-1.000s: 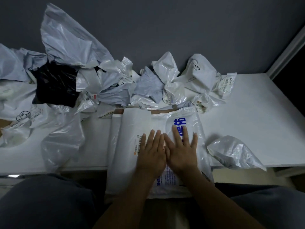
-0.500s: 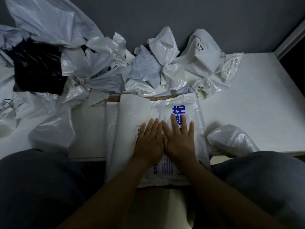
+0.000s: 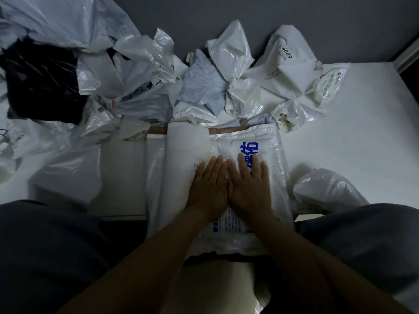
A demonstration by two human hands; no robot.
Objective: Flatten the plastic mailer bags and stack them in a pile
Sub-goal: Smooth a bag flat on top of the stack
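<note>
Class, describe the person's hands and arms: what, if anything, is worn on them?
The left hand and right hand are bare: no gloves, rings or watch show. The left forearm and right forearm are uncovered too, no sleeve in view.

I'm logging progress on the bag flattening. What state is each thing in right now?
left hand: open, palm down, pressing on the pile
right hand: open, palm down on the printed mailer
printed mailer: flattened, top of pile, near end hanging over the table edge
white mailer: flat, partly under the printed one
heap of bags: crumpled, at the back
black bag: crumpled
loose bag: crumpled, alone at right
</note>
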